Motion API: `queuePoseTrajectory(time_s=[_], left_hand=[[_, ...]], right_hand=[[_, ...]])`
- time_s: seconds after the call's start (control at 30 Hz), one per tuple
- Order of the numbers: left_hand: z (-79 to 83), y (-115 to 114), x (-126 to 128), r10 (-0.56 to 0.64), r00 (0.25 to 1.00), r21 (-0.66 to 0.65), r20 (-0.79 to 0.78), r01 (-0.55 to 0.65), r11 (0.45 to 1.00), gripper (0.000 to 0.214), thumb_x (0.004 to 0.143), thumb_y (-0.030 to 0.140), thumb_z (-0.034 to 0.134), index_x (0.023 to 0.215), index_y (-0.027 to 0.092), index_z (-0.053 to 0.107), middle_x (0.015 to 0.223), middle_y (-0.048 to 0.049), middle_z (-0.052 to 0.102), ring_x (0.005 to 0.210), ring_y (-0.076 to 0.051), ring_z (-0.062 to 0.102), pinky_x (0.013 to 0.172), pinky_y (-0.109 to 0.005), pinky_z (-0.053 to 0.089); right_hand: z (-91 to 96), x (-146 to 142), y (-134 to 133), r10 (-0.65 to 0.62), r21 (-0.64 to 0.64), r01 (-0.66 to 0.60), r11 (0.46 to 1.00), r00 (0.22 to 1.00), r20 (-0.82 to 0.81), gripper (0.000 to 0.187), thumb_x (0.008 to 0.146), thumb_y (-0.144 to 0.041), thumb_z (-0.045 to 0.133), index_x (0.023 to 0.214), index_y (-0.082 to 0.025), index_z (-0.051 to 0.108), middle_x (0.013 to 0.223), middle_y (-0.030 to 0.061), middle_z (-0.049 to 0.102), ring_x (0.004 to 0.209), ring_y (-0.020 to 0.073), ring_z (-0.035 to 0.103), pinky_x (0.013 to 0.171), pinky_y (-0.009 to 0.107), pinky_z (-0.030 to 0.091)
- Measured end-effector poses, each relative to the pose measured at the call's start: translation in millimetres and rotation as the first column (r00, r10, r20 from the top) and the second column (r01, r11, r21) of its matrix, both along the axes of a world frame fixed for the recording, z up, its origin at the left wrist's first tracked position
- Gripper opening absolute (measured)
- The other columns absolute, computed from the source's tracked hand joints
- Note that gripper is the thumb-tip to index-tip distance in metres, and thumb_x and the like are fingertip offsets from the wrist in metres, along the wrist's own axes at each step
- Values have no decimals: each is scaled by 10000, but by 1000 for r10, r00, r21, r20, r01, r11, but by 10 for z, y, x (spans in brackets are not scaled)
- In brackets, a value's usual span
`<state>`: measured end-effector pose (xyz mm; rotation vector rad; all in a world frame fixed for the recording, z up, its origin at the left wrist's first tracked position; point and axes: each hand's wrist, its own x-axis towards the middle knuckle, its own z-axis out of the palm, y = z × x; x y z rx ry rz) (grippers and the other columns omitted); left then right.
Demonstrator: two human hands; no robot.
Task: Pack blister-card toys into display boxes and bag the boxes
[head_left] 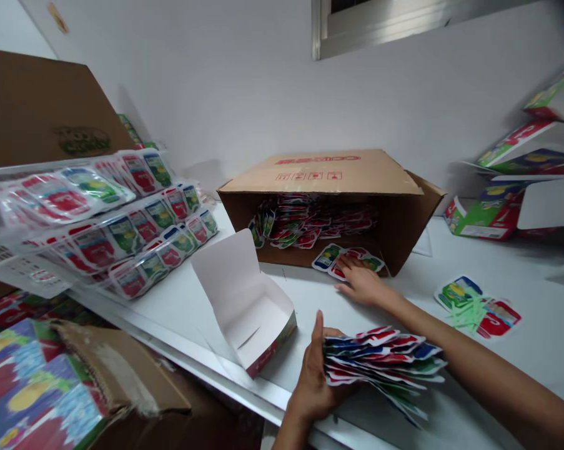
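Observation:
My left hand [315, 375] is closed round a thick stack of colourful printed packets [385, 362], held just above the white table [310, 294] near its front edge. My right hand [362, 282] reaches forward with fingers flat on loose packets [345, 257] lying at the mouth of a brown cardboard box [338, 181]. The box lies on its side and holds several more packets. An open white carton [244, 306] stands just left of my hands.
Clear trays of red and green packets [108, 231] are stacked at the left. A printed box [38, 387] sits below the table edge. Loose packets [478, 306] lie at the right. Flat printed cartons [511, 187] pile up at the far right.

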<state>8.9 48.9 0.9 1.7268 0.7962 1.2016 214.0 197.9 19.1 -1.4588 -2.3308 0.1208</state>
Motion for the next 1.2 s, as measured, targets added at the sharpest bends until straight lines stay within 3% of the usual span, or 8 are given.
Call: queuePoseTrajectory(time_s=[0.23, 0.33, 0.43, 0.53, 0.73, 0.8, 0.93, 1.2], left_hand=[[76, 7, -6, -8, 994, -89, -105, -2, 996, 548, 651, 411, 811, 1090, 180, 581, 1105, -114, 595, 1017, -281, 613, 875, -378, 494], [86, 18, -13, 94, 982, -3, -163, -95, 995, 550, 630, 463, 821, 1051, 180, 609, 1488, -180, 285, 1376, -394, 324, 1067, -481, 363], [77, 37, -26, 126, 968, 62, -218, -115, 991, 521, 656, 473, 802, 1047, 185, 614, 1594, -144, 61, 1462, -417, 86, 1141, -545, 219], [61, 50, -37, 27, 975, 90, -222, -7, 996, 505, 681, 426, 793, 1091, 221, 581, 1352, -142, 503, 1307, -357, 441, 1123, -534, 263], [-40, 27, 5, 26, 999, -25, -37, -27, 999, 1040, 665, 348, 822, 1456, 257, 154, 1116, -79, 611, 913, -221, 642, 828, -342, 497], [-37, 27, 15, -8, 1000, -93, -17, 7, 996, 1152, 638, 356, 843, 1489, 223, 79, 1100, -82, 615, 866, -208, 648, 812, -327, 497], [75, 38, 5, -40, 996, -100, -78, 32, 995, 729, 602, 344, 858, 1238, 211, 525, 1088, -69, 602, 944, -233, 624, 833, -311, 477], [139, 40, 3, -30, 993, -76, -111, 22, 997, 578, 615, 419, 832, 1091, 196, 592, 1111, -111, 592, 1061, -294, 587, 919, -396, 465]], right_hand=[[-6, 242, -91, 144, 5, -144, 990, 982, -126, 390, 981, -360, 374, 1201, -230, 669, 1248, 88, 661, 1248, 276, 523, 1069, 472, 365], [165, 381, -492, 190, -153, -276, 949, 887, -421, 394, 982, -407, 401, 1215, -227, 663, 1284, 70, 642, 1244, 252, 533, 1069, 426, 386], [361, 448, -889, 123, -464, -449, 764, 806, -579, 419, 971, -472, 422, 1187, -226, 683, 1196, 62, 692, 1102, 247, 632, 964, 379, 483], [439, 505, -1001, 122, -550, -548, 630, 769, -627, 522, 993, -499, 323, 1126, -184, 717, 1112, 84, 724, 1035, 247, 665, 948, 382, 495], [44, 679, -358, 26, -178, -59, 982, 982, -187, 471, 908, -222, 442, 1363, -132, 526, 1373, 174, 551, 1227, 313, 547, 1030, 485, 423], [-113, 722, -139, -17, -2, 17, 1000, 997, 78, 578, 828, -89, 455, 1403, -138, 484, 1446, 174, 471, 1287, 331, 487, 1055, 514, 385], [-239, 836, 48, 39, 51, -56, 997, 957, 288, 568, 789, -22, 431, 1310, -181, 593, 1327, 130, 602, 1200, 296, 574, 1009, 460, 443], [126, 933, -384, 182, -118, -190, 975, 980, -77, 416, 947, -203, 368, 1285, -213, 611, 1228, 81, 674, 1097, 223, 639, 954, 342, 494]])
